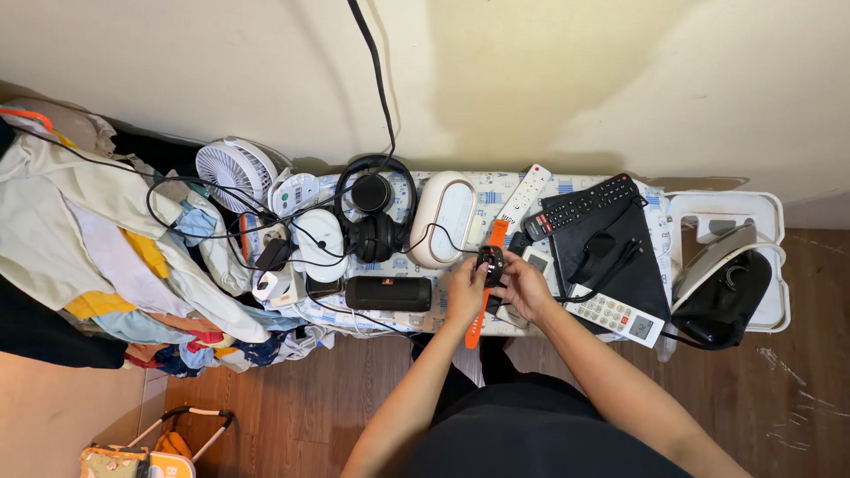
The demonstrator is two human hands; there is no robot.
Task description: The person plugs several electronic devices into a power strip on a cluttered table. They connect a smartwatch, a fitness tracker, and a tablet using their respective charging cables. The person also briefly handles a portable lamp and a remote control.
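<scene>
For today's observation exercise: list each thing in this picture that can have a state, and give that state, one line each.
Smartwatch with orange strap: unbuckled, held over the board.
Left hand: gripping the watch.
Right hand: gripping the watch.
Black headphones: lying flat, cable attached.
White fan: lying tilted against the clothes; running or not, cannot tell.
Black speaker: lying on its side.
Iron: resting in its white tray.
Clothes pile: unfolded, heaped.

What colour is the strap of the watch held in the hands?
Orange, on the watch; seen in the head view.
</scene>
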